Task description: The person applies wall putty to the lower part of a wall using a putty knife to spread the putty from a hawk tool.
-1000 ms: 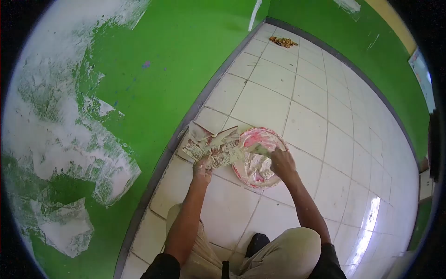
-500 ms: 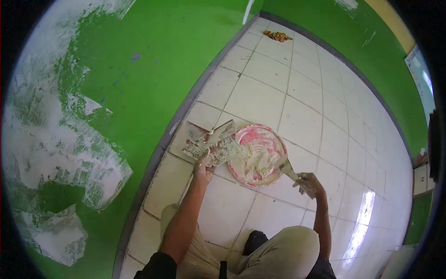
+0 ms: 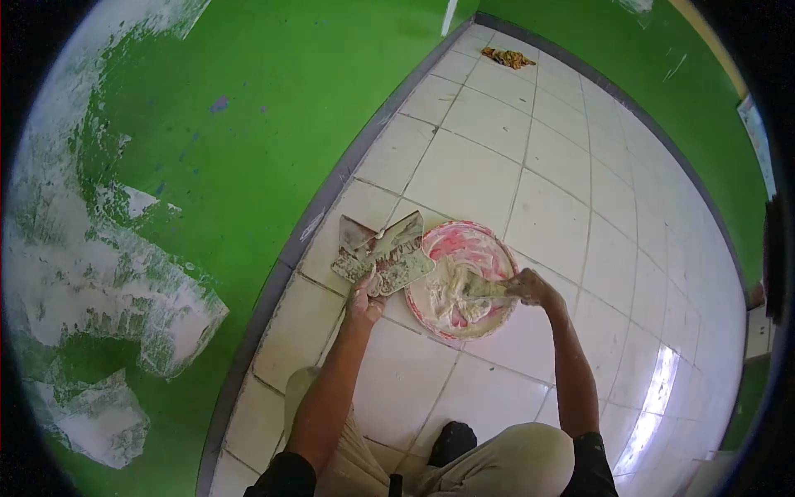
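On the floor tiles sits a round red-rimmed basin (image 3: 512,250) with whitish putty (image 3: 451,290) smeared over its pink inside. My right hand (image 3: 534,290) is closed around the handle of a putty knife (image 3: 489,287), whose blade dips into the putty at the basin's right half. To the left, my left hand (image 3: 366,300) grips the near edge of a flat, putty-crusted plate (image 3: 389,257) with two angled flaps at its far side. The plate's right corner overlaps the basin rim in this view.
At left rises a green wall (image 3: 273,108) with broad white putty patches (image 3: 178,319), edged by a grey skirting (image 3: 331,178). A crumpled brownish cloth (image 3: 508,58) lies on the far tiles. My dark shoe (image 3: 454,439) is below the basin.
My right hand has moved up and left, bringing the putty knife from the basin's right edge into the putty. My left hand keeps its hold on the plate, nearly unmoved.
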The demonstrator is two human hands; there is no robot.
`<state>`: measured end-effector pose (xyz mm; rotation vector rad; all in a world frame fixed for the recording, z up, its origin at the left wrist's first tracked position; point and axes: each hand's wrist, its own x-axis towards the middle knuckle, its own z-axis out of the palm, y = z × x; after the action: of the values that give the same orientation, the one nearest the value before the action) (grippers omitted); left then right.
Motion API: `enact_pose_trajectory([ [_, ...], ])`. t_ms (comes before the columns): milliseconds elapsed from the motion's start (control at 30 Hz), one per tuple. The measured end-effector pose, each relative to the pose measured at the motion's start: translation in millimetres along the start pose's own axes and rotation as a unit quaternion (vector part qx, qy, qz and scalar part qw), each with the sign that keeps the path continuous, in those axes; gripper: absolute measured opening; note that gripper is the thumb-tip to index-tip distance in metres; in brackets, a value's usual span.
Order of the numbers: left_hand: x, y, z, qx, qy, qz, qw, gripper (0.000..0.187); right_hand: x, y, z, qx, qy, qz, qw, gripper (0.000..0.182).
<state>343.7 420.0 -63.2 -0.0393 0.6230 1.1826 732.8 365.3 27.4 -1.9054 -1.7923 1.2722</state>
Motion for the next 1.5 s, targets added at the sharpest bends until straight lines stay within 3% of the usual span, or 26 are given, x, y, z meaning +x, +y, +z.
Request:
enact_pose_trajectory([
  [133,-9,8,16,-0.008,-0.059,-0.017,0.998,0.047,14,-48,-33,-0.084,-0.04,0.04,0.995,0.029],
  [233,-2,9,10,-0.011,-0.056,-0.023,0.998,0.046,22,-62,-38,-0.215,0.045,0.074,0.973,0.042],
  [367,-4,6,12,0.018,-0.047,0.005,0.999,0.045,48,-47,-39,-0.203,0.038,0.087,0.975,0.04],
  [433,0,5,4,0.036,-0.036,0.0,0.999,0.044,50,-48,-41,-0.132,-0.074,0.133,0.98,0.037],
  [533,9,0,-9,0.07,-0.033,-0.004,0.997,0.043,57,-14,-30,-0.055,-0.083,0.132,0.986,0.032],
  [600,8,-2,-7,0.086,-0.04,-0.003,0.995,0.042,58,4,-22,-0.094,-0.097,0.119,0.984,0.031],
  [667,1,-2,6,0.091,0.007,0.002,0.996,0.04,54,-2,-7,-0.119,-0.027,-0.064,0.99,0.03],
  [700,-1,-1,10,0.093,0.007,0.002,0.996,0.04,34,-47,-12,-0.061,-0.066,-0.051,0.995,0.032],
  [733,-3,-1,14,0.08,-0.002,0.007,0.997,0.04,36,-51,-3,-0.06,-0.066,-0.052,0.995,0.032],
  [800,-3,1,16,0.069,-0.012,0.013,0.997,0.039,35,-51,18,-0.139,0.034,-0.14,0.98,0.03],
  [867,0,6,11,0.044,-0.032,0.001,0.998,0.039,1,-104,20,-0.164,0.068,-0.111,0.978,0.034],
  [933,7,9,2,0.027,-0.028,0.008,0.999,0.043,-22,-130,18,-0.301,0.109,-0.127,0.939,0.027],
  [1000,10,9,0,0.009,-0.024,0.013,1.0,0.048,-32,-126,26,-0.307,0.119,-0.158,0.931,0.028],
  [1100,3,11,12,0.022,-0.06,-0.013,0.998,0.051,-26,-87,65,-0.397,0.222,-0.223,0.862,0.039],
  [1167,-5,12,20,0.04,-0.092,-0.023,0.995,0.052,-42,-67,88,-0.376,0.211,-0.207,0.878,0.04],
  [1267,-8,12,23,0.044,-0.068,-0.024,0.996,0.053,-71,-67,96,-0.343,0.176,-0.173,0.906,0.042],
  [1400,-14,15,33,0.049,-0.107,-0.02,0.993,0.053,-84,-90,76,-0.311,0.198,-0.135,0.92,0.036],
  [1467,-11,11,27,0.048,-0.109,-0.026,0.993,0.055,-81,-96,75,-0.269,0.252,-0.087,0.925,0.036],
  [1500,-10,9,26,0.048,-0.11,-0.028,0.992,0.055,-75,-90,78,-0.278,0.264,-0.111,0.917,0.036],
])
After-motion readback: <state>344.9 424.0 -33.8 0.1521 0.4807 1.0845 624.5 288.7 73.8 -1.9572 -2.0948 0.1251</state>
